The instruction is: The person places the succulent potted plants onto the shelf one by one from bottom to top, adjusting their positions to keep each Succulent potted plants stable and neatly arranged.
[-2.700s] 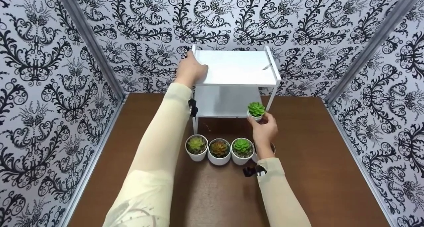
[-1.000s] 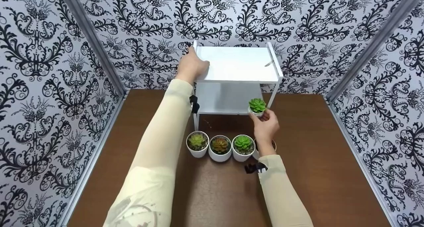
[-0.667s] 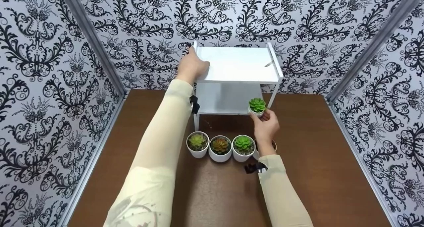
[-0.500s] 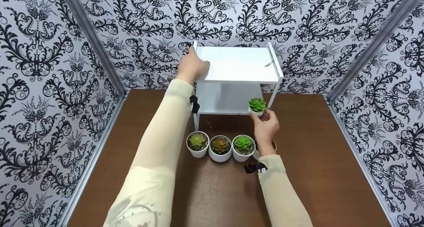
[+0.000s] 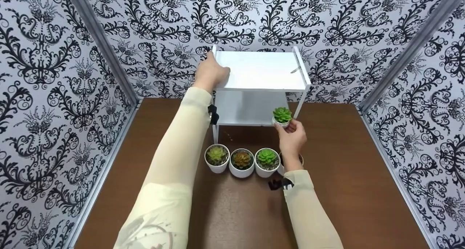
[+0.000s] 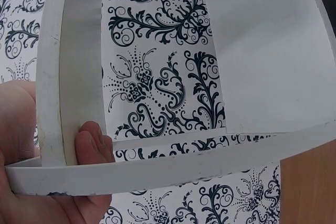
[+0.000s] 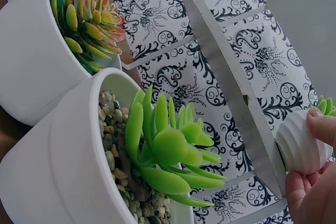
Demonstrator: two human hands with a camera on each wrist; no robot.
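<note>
My left hand (image 5: 211, 72) grips the left end of a white two-tier shelf (image 5: 259, 71), thumb over the top board. In the left wrist view its fingers curl round the white frame (image 6: 136, 178). My right hand (image 5: 293, 140) holds a small green succulent (image 5: 282, 114) in a white pot at the front right corner of the lower board (image 5: 247, 109). The right wrist view shows this ribbed pot (image 7: 298, 142) between thumb and fingers, its base right at the board's edge. Most of its plant is hidden there.
Before the shelf stands a row of larger white pots: a yellow-green succulent (image 5: 217, 155), an orange-brown one (image 5: 241, 160) and a bright green one (image 5: 267, 158). Another pot (image 5: 300, 159) is mostly behind my right wrist. Patterned walls (image 5: 363, 71) enclose the brown table (image 5: 348, 169).
The head view has shifted slightly since the oldest frame, so everything sits a little higher in it. Both hands, the shelf and the pots keep their places relative to each other.
</note>
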